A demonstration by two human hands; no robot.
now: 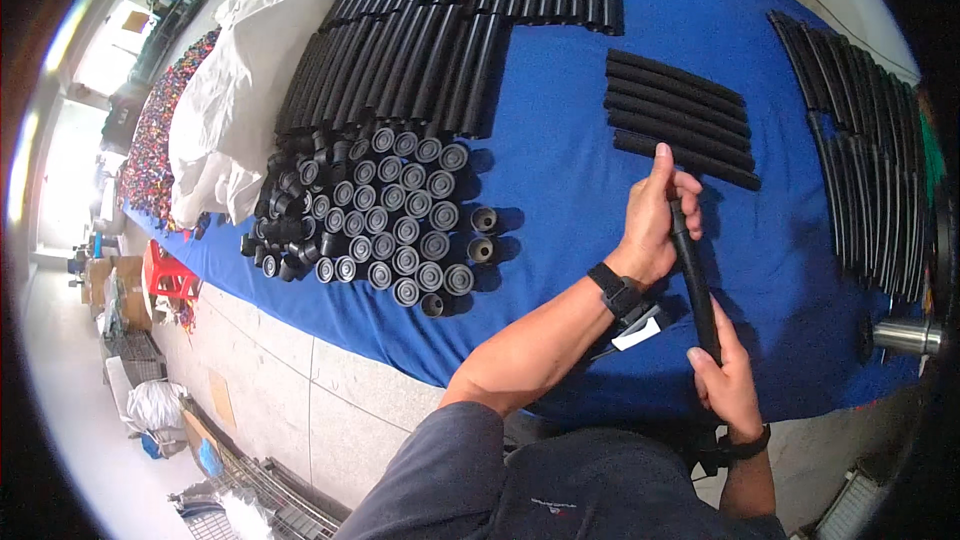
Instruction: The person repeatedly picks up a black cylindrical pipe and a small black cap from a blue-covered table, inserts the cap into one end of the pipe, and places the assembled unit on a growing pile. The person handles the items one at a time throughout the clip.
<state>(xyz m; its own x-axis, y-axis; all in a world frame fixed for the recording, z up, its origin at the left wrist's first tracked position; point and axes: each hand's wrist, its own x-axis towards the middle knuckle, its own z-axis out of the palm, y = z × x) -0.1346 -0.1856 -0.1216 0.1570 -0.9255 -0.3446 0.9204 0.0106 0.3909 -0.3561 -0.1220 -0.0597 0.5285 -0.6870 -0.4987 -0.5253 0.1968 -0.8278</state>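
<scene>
A black tube stands at a slant in front of me, with a collar-like step close to its upper end. My left hand has its fingers curled at that upper end, thumb pointing up. Lower down, my right hand is wrapped round the tube's bottom part, hiding its lower end. Just beyond my left hand lies a row of several black foam-like sleeves side by side. Many round black rubber caps are gathered to the left, most showing ringed faces, and two cup-shaped caps sit apart at their right.
Long rows of black tubes cover the far left of the blue cloth. More thin black tubes lie at the right edge. A white sheet drapes beside multicoloured small pieces. A metal cylinder juts in at right.
</scene>
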